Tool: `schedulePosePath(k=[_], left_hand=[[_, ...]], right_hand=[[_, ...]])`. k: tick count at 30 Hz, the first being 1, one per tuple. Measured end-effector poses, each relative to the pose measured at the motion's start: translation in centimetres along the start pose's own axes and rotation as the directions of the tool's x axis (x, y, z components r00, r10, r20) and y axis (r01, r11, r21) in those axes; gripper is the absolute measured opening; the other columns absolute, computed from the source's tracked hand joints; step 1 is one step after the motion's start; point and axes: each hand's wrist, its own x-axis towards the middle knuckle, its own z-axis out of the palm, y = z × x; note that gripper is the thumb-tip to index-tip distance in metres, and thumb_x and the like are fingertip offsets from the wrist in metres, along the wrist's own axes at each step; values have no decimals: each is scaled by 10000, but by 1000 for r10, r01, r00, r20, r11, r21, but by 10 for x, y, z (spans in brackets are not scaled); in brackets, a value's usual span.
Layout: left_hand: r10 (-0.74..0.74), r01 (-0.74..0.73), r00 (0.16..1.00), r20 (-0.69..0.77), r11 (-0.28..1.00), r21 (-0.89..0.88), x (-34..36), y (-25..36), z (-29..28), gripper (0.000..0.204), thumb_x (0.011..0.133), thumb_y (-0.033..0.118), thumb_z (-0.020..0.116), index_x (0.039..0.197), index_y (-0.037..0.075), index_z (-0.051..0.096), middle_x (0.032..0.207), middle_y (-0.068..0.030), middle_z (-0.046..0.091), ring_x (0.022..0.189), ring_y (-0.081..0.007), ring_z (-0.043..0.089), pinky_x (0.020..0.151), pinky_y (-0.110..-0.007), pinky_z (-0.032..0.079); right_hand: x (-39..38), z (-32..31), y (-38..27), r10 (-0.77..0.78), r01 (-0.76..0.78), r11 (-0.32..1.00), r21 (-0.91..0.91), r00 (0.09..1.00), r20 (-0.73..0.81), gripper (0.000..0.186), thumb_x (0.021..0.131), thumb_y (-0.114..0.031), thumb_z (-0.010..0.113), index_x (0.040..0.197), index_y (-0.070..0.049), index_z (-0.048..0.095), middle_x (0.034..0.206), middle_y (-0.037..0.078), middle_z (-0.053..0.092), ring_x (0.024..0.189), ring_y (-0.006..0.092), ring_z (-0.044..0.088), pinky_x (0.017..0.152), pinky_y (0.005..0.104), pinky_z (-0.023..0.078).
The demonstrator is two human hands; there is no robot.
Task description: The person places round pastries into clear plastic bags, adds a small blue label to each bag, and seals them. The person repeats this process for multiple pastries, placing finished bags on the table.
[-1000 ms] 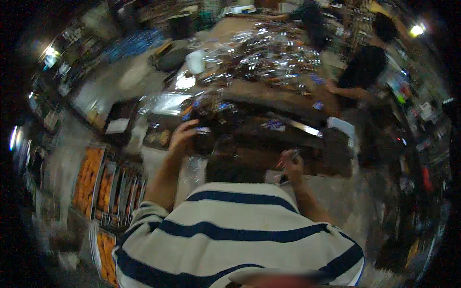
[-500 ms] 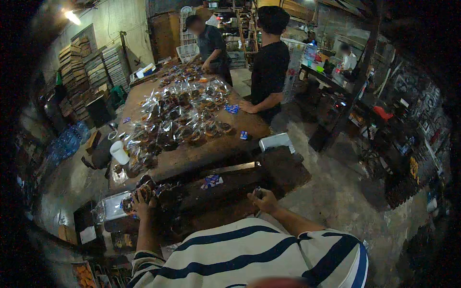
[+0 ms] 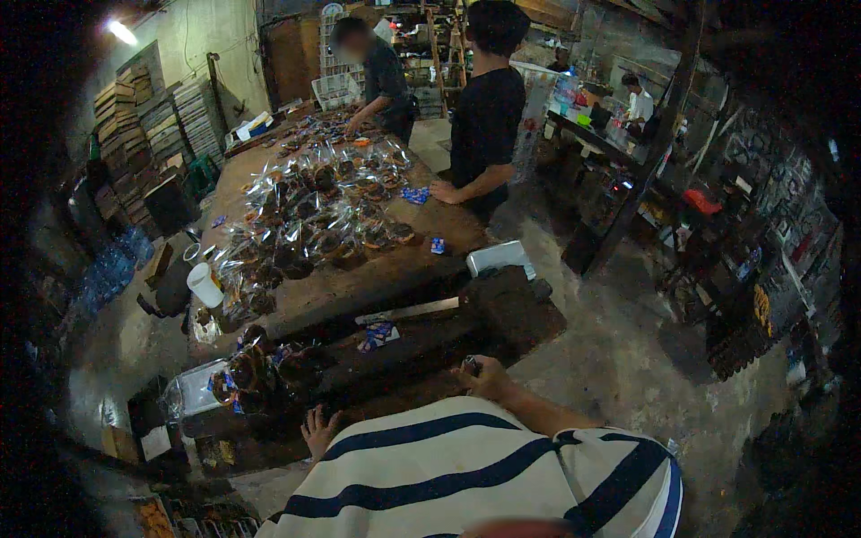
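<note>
Wooden bench (image 3: 395, 359): left hand (image 3: 318, 430) fingers spread, empty; right hand (image 3: 484, 375) curled around small dark object (image 3: 470, 364).

Left hand (image 3: 318, 430) splayed; right hand (image 3: 484, 377) seemingly closed.

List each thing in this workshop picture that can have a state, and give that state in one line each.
Left hand: fingers spread open, holding nothing.
Right hand: closed on a small dark object.
White cup: upright on the table.
Clear wrapped packs: spread across the table.
Ceiling lamp: lit.
</note>
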Motion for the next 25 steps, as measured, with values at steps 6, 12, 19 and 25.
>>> schedulePosePath(k=[6,12,19,25], left_hand=[[76,33,976,204,875,-483,32,-15,-33,339,848,232,546,1180,177,585,1241,-84,557,1123,-311,522,875,-398,477],[50,5,996,67,769,-639,72,-17,-96,317,811,199,581,1118,123,608,1158,-100,589,946,-344,602,813,-414,491],[13,-106,953,-303,951,-292,154,-32,-104,518,713,251,705,1190,114,558,1234,-120,521,1172,-393,460,938,-496,409],[27,57,949,313,965,-258,175,-39,-120,764,701,317,737,1370,179,395,1457,-125,295,1362,-369,220,1021,-689,195]], right_hand=[[-20,-13,-7,140,-144,987,74,989,52,343,800,-352,709,677,-61,574,584,53,547,534,131,467,507,317,397],[-50,-37,-1,-53,48,998,-37,989,-137,341,819,-350,682,686,-55,574,573,63,555,494,148,481,474,327,388],[-83,-55,30,289,-318,888,-331,948,-136,436,818,-440,647,669,-31,618,562,101,562,505,188,519,491,369,403],[-93,-79,14,480,-509,852,-120,853,-207,454,811,-496,621,866,-55,713,681,160,653,681,271,660,617,390,480]])
